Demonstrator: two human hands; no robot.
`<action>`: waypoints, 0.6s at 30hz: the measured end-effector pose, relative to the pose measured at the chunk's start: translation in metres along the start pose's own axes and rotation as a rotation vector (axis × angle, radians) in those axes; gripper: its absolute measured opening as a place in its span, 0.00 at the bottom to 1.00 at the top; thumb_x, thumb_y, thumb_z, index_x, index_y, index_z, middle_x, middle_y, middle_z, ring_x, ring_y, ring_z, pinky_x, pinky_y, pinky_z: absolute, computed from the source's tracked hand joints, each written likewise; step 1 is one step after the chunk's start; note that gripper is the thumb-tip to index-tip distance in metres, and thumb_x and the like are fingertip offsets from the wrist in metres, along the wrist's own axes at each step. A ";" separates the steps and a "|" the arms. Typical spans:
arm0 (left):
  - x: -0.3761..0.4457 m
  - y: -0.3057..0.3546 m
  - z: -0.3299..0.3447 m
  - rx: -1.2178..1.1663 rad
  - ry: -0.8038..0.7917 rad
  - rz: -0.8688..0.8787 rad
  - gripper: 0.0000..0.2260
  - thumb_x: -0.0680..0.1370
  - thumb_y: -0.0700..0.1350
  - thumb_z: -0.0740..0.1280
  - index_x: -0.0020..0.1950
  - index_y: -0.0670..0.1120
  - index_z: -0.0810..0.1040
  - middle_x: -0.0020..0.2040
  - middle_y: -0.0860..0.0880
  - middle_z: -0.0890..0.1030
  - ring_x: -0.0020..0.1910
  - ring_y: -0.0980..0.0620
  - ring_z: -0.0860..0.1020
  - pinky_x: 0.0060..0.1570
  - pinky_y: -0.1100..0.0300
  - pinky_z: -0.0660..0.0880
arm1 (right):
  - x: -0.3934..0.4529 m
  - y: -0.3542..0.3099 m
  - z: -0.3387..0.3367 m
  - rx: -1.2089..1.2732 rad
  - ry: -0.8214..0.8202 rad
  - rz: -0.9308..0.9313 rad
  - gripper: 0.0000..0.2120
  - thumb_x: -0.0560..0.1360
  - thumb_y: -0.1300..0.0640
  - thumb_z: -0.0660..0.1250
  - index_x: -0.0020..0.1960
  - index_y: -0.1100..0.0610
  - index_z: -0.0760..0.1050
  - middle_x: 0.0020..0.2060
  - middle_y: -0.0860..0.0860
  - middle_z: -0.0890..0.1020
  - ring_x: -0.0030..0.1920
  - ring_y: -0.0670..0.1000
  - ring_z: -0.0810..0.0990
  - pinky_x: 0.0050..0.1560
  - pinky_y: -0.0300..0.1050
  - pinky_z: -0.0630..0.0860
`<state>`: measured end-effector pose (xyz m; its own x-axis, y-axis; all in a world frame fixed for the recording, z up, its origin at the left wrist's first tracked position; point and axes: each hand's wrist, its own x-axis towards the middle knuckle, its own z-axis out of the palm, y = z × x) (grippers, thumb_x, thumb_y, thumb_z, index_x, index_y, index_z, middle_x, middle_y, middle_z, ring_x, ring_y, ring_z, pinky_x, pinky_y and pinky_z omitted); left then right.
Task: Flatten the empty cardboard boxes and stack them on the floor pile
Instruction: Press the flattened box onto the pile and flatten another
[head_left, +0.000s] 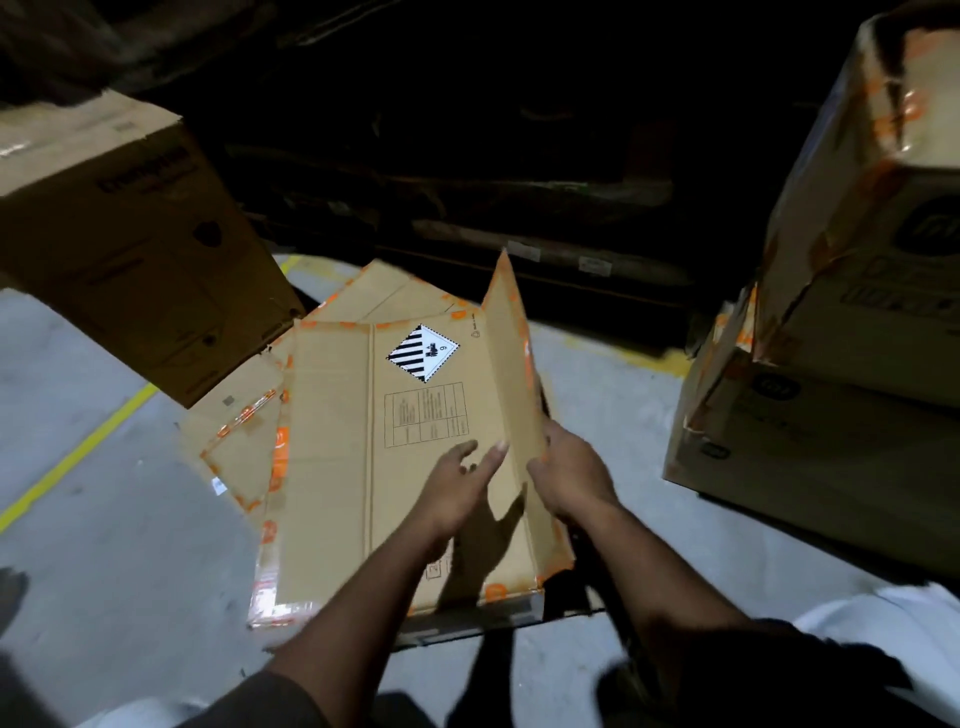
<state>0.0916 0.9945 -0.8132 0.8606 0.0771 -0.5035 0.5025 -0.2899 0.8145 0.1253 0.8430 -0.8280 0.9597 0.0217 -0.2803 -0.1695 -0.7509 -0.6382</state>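
A flattened brown cardboard box (363, 457) with a striped hazard diamond and orange tape lies on top of the floor pile (239, 447) of flat cartons. Its right-hand panel (511, 374) still stands upright along a fold. My right hand (569, 475) grips the near edge of that raised panel from the right. My left hand (460, 483) hovers over the flat face just left of the panel, fingers spread, holding nothing.
A big brown box (130, 249) tilts above the pile at the left. Stacked taped boxes (831, 364) stand at the right. Dark racking runs along the back. Yellow floor lines (78, 457) cross the grey concrete.
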 end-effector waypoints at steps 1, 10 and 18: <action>-0.001 0.001 0.006 -0.088 -0.065 -0.037 0.38 0.72 0.73 0.65 0.75 0.51 0.71 0.71 0.50 0.74 0.66 0.51 0.74 0.69 0.44 0.70 | -0.004 -0.006 0.012 0.057 -0.026 -0.035 0.28 0.76 0.58 0.62 0.75 0.47 0.66 0.63 0.51 0.79 0.60 0.57 0.78 0.55 0.47 0.76; 0.020 0.001 -0.019 -0.158 0.204 -0.088 0.11 0.79 0.43 0.65 0.39 0.38 0.79 0.32 0.39 0.79 0.25 0.47 0.76 0.25 0.60 0.71 | -0.028 -0.009 0.048 0.630 -0.483 -0.122 0.27 0.79 0.47 0.65 0.77 0.51 0.66 0.74 0.45 0.68 0.74 0.45 0.66 0.75 0.49 0.64; -0.002 -0.038 -0.089 -0.302 0.256 -0.129 0.14 0.84 0.51 0.61 0.51 0.39 0.73 0.19 0.53 0.66 0.19 0.57 0.61 0.51 0.54 0.80 | -0.001 0.051 0.068 0.423 -0.353 0.150 0.29 0.77 0.72 0.55 0.72 0.51 0.72 0.68 0.47 0.75 0.47 0.46 0.77 0.37 0.33 0.71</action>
<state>0.0788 1.0904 -0.8173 0.7629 0.3404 -0.5496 0.5763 0.0273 0.8168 0.1001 0.8500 -0.9092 0.7971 0.2093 -0.5664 -0.4430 -0.4347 -0.7841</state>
